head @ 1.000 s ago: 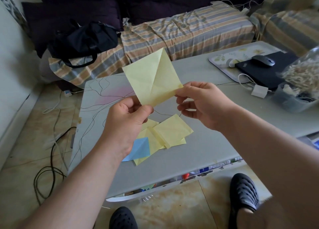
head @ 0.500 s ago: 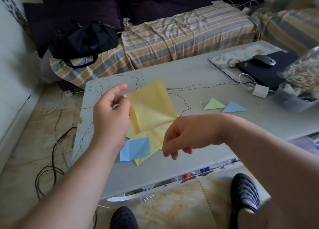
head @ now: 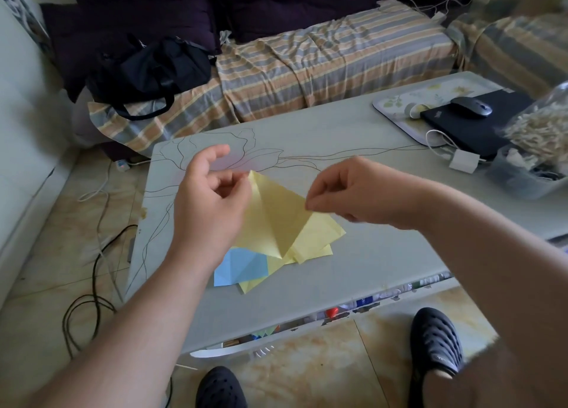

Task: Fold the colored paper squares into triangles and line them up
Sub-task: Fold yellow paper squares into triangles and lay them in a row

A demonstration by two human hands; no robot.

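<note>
Closest to you, your two dark shoes (head: pixel 436 343) stand on the tiled floor, just in front of the table (head: pixel 368 263). Your left hand (head: pixel 212 204) is raised above the near part of the table. Its thumb and fingers (head: pixel 238 178) are curled and pinch the upper left corner of a yellow paper square (head: pixel 273 214), while the index finger points upward and is free. Your right hand (head: pixel 356 192) is at the same height. Its fingers are curled too, and the fingertips close on the right edge of the same yellow sheet. The sheet hangs between both hands with a crease running down its middle, and its lowest point is near the pile below.

Under it, on the table, lies a small pile of yellow squares (head: pixel 316 238), and a blue paper square (head: pixel 239 267) lies at the left side of the pile, partly under the yellow ones.

Farther to the right on the table there is a white charger (head: pixel 464 160), a clear box (head: pixel 522 177) with small items, a black laptop (head: pixel 473 128) with a mouse (head: pixel 471 106) on it, and a tray (head: pixel 396 106). Behind the table is a sofa with a striped cover (head: pixel 307 69) and a black bag (head: pixel 153 69) on it.
</note>
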